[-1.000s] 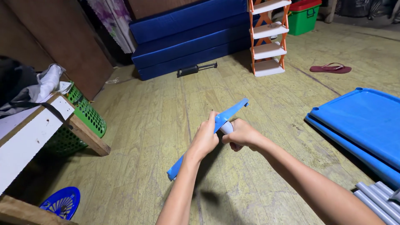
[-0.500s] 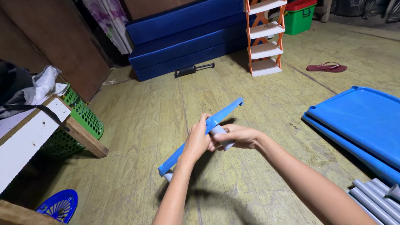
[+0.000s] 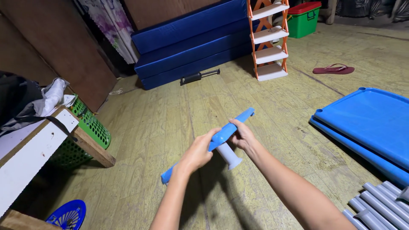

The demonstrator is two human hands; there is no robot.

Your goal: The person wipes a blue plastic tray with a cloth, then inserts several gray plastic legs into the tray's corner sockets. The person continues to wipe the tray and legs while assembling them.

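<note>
Grip, left hand (image 3: 197,152): closed around the middle of one long blue plastic bar (image 3: 213,142), fingers wrapped over its top.
Grip, right hand (image 3: 243,135): closed on the same bar just beyond the left hand, toward the bar's far end; whether its fingers also touch the peg below cannot be told.

Blue plastic bar, one: held in the air above the wooden floor (image 3: 170,110), in front of the person. Long axis runs on a diagonal, the low near end at lower left, the high far end at upper right. Both hands sit near mid-length, the left nearer the low end, the right nearer the high end.

Grey peg (image 3: 228,156), one: short tube with a flared foot, projecting downward from the bar's underside between the two hands, roughly square to the bar's long axis. The right hand is nearer to its root.

Surroundings:
- Blue flat panels (image 3: 366,123), two stacked, on the floor at right.
- Grey tubes (image 3: 379,208), several laid side by side at lower right; exact count cut off by the frame edge.
- Blue mats (image 3: 191,47), three stacked against the far wall.
- Orange-and-white shelf rack (image 3: 267,38), one.
- Green bin with red lid (image 3: 303,18), one.
- Sandal (image 3: 333,69), one.
- Hand pump (image 3: 198,77), one.
- Green basket (image 3: 87,127), one, under a counter (image 3: 34,145) at left.
</note>
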